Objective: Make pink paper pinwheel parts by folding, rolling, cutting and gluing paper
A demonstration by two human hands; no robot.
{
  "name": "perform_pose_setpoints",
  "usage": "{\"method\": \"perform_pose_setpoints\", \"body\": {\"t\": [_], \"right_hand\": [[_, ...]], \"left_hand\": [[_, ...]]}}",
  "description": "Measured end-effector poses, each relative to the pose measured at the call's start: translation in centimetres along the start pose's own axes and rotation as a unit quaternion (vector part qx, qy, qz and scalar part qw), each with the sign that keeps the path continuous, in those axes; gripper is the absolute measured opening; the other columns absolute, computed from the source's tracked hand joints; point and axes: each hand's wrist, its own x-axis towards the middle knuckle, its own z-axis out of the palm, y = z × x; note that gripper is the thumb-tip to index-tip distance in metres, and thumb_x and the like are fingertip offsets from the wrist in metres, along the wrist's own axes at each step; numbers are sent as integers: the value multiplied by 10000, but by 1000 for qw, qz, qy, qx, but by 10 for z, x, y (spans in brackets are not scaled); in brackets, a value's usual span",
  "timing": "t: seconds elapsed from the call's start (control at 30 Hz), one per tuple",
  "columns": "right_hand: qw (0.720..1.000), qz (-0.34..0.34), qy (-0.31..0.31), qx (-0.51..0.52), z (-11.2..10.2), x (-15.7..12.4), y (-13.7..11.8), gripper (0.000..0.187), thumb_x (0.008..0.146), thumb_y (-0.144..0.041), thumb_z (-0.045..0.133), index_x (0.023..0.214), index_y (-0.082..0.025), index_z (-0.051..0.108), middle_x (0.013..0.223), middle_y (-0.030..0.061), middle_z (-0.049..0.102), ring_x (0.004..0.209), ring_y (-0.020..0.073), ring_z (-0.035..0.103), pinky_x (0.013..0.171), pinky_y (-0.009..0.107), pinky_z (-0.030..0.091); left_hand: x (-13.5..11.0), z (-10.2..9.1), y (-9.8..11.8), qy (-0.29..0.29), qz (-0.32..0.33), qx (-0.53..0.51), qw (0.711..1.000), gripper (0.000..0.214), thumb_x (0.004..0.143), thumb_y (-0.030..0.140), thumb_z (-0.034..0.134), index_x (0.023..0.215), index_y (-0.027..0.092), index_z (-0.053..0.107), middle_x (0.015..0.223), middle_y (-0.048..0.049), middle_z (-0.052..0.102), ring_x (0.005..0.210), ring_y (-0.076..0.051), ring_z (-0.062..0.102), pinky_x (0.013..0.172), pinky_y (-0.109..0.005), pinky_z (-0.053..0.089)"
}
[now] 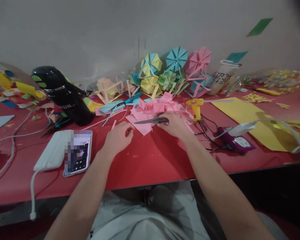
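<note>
My right hand is closed around the handles of a pair of scissors. Their dark blades point left, over pink paper sheets. Just behind them, folded pink paper pieces lie in a heap. To the left of the scissor tips, my left hand is loosely curled on the red table, thumb and fingers drawn in; nothing shows in it. A narrow pink strip lies behind that hand.
Folded paper umbrellas lean along the wall. On the left stand a black bottle, a phone and a white power bank. To the right are a yellow glue gun, cables, a purple box, yellow paper and a cup.
</note>
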Motion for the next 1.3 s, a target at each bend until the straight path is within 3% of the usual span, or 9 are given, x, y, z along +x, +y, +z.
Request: {"method": "perform_pose_setpoints", "body": {"t": [0.1, 0.2, 0.47, 0.63, 0.83, 0.9, 0.97, 1.17, 1.3], "right_hand": [[1000, -5, -11, 18, -1, 1, -1, 261, 760, -269, 761, 1014, -224, 721, 1087, 96, 720, 1001, 265, 635, 877, 427, 490], [999, 10, -17, 46, -4, 0, -4, 245, 743, -279, 762, 965, -200, 696, 1015, 89, 728, 897, 232, 651, 773, 362, 499], [990, 45, -6, 135, -12, -2, 4, 306, 695, -249, 750, 965, -182, 624, 999, 82, 726, 877, 211, 678, 763, 337, 523], [991, 35, -24, 128, -15, -2, 11, 248, 707, -258, 741, 910, -194, 615, 954, 72, 724, 852, 213, 675, 768, 354, 528], [990, 66, -36, 122, -14, -5, 4, 242, 708, -239, 737, 916, -190, 623, 930, 67, 728, 835, 208, 677, 723, 325, 503], [991, 63, -35, 115, -13, -4, 5, 237, 708, -245, 734, 914, -191, 628, 935, 65, 730, 839, 207, 674, 729, 323, 498], [992, 55, -33, 107, -12, -4, 7, 247, 707, -257, 735, 923, -193, 635, 952, 64, 730, 849, 206, 671, 732, 321, 494], [992, 52, -38, 106, -12, -4, 9, 247, 705, -263, 735, 920, -190, 640, 947, 62, 727, 839, 203, 668, 713, 310, 491], [991, 57, -35, 114, -14, -4, 7, 239, 713, -271, 736, 914, -190, 634, 926, 58, 723, 829, 201, 666, 722, 316, 492]], "left_hand": [[5, -3, 12, -26, 6, 4, 1000, 165, 880, 214, 517, 868, 251, 678, 999, -33, 731, 929, -225, 653, 988, -410, 454], [18, -6, 15, 0, -8, -16, 1000, 169, 858, 196, 536, 883, 250, 695, 1013, -49, 738, 956, -241, 656, 931, -393, 481], [76, 16, -5, 55, -93, -154, 982, 299, 738, 30, 502, 939, 178, 666, 1057, -106, 715, 1029, -227, 661, 925, -347, 491], [80, 26, 0, 54, -187, -348, 917, 332, 730, 31, 501, 1019, 160, 603, 1098, -118, 687, 997, -202, 667, 904, -351, 523], [76, 21, 5, 35, -210, -541, 814, 302, 683, 42, 515, 947, 166, 592, 874, -57, 665, 898, -159, 668, 963, -363, 516], [76, 20, 4, 27, -205, -568, 797, 293, 691, 66, 534, 958, 162, 608, 838, -52, 663, 863, -156, 668, 950, -362, 520], [77, 19, 4, 19, -193, -553, 810, 279, 700, 99, 563, 963, 152, 637, 845, -63, 672, 838, -158, 660, 907, -350, 527], [79, 24, 4, 3, -164, -349, 923, 152, 700, 194, 621, 823, 161, 704, 822, -36, 682, 834, -189, 624, 777, -327, 505], [82, 30, 4, 33, -141, -267, 953, 95, 708, 143, 589, 726, 173, 678, 790, -7, 667, 890, -207, 641, 819, -340, 503]]}}
